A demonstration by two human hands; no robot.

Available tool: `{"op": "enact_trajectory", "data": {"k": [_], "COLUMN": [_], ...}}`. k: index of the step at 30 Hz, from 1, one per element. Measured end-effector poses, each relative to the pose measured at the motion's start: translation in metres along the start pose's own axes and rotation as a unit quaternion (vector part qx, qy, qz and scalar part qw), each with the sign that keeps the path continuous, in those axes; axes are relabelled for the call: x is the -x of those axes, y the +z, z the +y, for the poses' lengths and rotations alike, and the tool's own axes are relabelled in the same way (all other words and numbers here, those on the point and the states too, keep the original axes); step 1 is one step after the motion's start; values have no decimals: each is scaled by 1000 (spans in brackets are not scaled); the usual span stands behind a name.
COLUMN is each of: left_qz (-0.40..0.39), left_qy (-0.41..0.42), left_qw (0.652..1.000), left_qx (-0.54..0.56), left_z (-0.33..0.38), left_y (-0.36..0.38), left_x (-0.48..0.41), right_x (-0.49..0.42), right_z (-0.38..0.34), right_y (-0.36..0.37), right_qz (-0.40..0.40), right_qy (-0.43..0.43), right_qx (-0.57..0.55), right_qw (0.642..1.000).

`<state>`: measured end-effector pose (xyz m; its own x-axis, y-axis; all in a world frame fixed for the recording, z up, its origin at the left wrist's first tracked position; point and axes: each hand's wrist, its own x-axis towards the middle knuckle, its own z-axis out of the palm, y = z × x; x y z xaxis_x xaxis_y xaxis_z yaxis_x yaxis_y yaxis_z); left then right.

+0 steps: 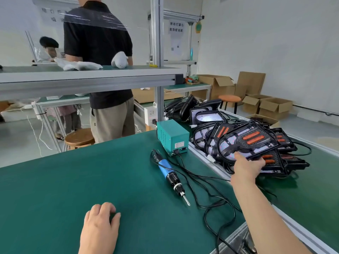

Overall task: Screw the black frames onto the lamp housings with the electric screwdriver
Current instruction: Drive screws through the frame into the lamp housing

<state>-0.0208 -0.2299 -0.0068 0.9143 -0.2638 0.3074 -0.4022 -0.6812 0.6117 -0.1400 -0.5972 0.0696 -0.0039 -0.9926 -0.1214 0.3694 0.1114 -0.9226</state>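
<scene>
A pile of lamp housings (209,118) with black frames and orange strips lies on the neighbouring table at the right. My right hand (246,166) reaches over to it and grips the near edge of the top lamp housing (249,141), thumb on top. The electric screwdriver (169,174), blue and black, lies on the green mat with its bit pointing toward me. My left hand (100,226) rests on the green mat (73,189) near the front edge, fingers loosely curled, holding nothing.
A teal power box (172,137) stands behind the screwdriver, its black cables (211,200) looping across the mat's right side. An aluminium rail (207,160) separates the two tables. A person in a black shirt (102,70) stands behind the bench beside a wooden stool (78,138).
</scene>
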Motion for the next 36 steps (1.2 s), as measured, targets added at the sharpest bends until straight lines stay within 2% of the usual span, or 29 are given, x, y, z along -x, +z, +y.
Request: {"op": "enact_trajectory", "data": {"k": [5, 10, 27, 36], "left_qz": [4, 5, 1, 5], "left_qy": [12, 4, -1, 1], "left_qw": [1000, 1000, 1000, 1000], "left_qx": [-1, -2, -4, 2], "left_z": [-2, -2, 1, 2], "left_y": [1, 0, -6, -6], "left_x": [0, 0, 5, 6], "right_x": [-19, -31, -61, -57], "right_z": [9, 15, 5, 7], "right_y": [2, 6, 12, 8], "right_qz": [55, 72, 81, 55], "right_qy": [-11, -36, -50, -74], "right_qx": [36, 116, 256, 268], "right_qw": [998, 990, 962, 959]}}
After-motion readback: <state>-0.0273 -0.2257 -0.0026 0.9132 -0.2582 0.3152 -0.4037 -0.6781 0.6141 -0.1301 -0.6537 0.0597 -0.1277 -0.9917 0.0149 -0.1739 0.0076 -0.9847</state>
